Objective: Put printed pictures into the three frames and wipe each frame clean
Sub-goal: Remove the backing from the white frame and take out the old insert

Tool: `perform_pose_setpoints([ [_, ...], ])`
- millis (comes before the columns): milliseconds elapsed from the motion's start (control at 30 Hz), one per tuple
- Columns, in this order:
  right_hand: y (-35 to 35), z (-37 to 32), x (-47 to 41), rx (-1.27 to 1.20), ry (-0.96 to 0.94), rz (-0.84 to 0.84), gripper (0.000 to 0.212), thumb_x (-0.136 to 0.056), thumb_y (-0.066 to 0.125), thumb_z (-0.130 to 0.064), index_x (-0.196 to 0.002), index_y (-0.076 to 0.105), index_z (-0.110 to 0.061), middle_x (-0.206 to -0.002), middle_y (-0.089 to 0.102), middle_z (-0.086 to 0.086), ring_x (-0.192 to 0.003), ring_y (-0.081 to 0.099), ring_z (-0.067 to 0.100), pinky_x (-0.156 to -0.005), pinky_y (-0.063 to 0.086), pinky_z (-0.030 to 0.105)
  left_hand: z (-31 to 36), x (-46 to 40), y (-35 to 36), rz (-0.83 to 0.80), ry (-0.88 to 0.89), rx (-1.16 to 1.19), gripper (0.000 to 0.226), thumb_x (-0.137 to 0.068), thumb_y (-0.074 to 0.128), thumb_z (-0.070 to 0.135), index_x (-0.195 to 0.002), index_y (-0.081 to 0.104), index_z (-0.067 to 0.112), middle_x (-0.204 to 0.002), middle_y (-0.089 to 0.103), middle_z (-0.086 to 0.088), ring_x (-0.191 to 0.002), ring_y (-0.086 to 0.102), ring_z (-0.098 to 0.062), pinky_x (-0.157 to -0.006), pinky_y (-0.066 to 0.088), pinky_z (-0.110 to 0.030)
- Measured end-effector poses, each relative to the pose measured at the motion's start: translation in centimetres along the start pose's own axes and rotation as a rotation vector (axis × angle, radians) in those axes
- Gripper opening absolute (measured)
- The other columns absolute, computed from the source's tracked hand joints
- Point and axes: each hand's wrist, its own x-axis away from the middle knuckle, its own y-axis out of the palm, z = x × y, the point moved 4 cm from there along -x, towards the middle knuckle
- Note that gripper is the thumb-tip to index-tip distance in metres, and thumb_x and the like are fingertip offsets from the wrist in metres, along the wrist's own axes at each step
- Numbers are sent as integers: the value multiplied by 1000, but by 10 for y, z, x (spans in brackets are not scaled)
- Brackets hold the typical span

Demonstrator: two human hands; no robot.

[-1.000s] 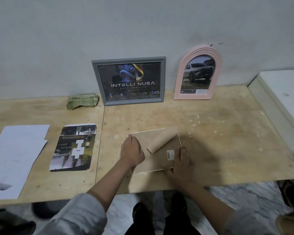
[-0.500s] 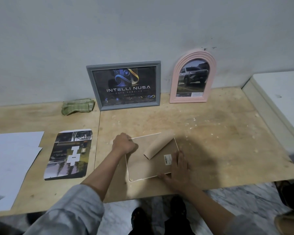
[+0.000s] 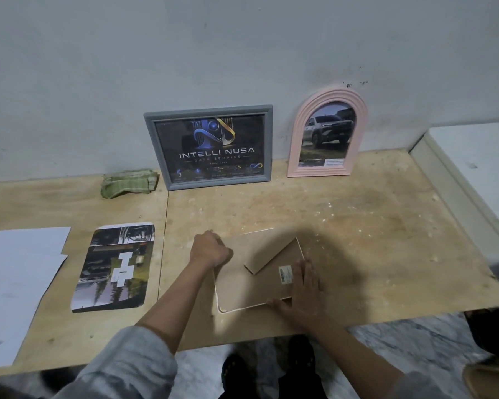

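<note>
Left hand (image 3: 211,250) is curled into a loose fist at the far left corner of the third frame (image 3: 242,286); from my seat I cannot tell whether the fingers pinch the backing edge or just press on it. Right hand (image 3: 301,286) lies flat with fingers straight, pressing on the near right corner of that same frame, beside a small barcode sticker (image 3: 285,274).

I have only the one head view. I count three frames. The third lies face down on the desk (image 3: 372,240), its brown backing up and its stand flap (image 3: 271,256) folded across the far right part, near the desk's front edge at about 6 o'clock. At 12 o'clock a grey rectangular frame (image 3: 209,146) stands against the wall (image 3: 185,53), holding a dark print that reads INTELLI NUSA. Just to its right, at about 1 o'clock and apart from it, stands a pink arched frame (image 3: 327,133) with a picture of a pickup truck.

One loose printed picture (image 3: 116,267) lies flat at 9 o'clock of the face-down frame, well apart from it. Farther left, at the desk's edge, lie white paper sheets (image 3: 15,283); I make out two overlapping. One folded green cloth (image 3: 128,182) sits at 11 o'clock, just left of the grey frame.
</note>
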Motion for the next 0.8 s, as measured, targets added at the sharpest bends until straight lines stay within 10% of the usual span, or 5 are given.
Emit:
perform_pose_setpoints([
  [800,-19,-16,1,-1,44,-28,120,-65,59,-76,-149,6,-9,-155,1,16,-142,9,31,-113,16,41,15,14,17,-150,146,-190,39,-85,57,26,-117,51,4,-139,32,-23,-116,53,-37,-87,45,-34],
])
